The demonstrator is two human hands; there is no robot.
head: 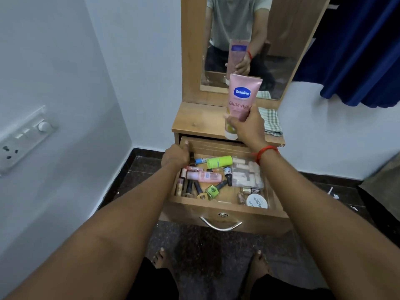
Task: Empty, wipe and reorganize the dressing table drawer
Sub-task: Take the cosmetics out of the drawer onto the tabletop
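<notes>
The wooden drawer (218, 210) of the dressing table stands pulled out, full of cosmetics: a green bottle (219, 162), a pink bottle (203, 176), a green nail polish (213, 190), a clear pouch (246, 174) and a white round jar (257, 201). My right hand (246, 126) grips a pink Vaseline tube (243, 96), cap down, upright over the table top (199, 121). My left hand (176, 155) is curled over the drawer's back left corner, and its fingers are hidden from me.
A checked cloth (270, 122) lies on the table top at the right, below the mirror (249, 40). A switch board (23, 137) is on the left wall. A blue curtain (357, 61) hangs at the right. My bare feet rest on the dark floor (205, 250).
</notes>
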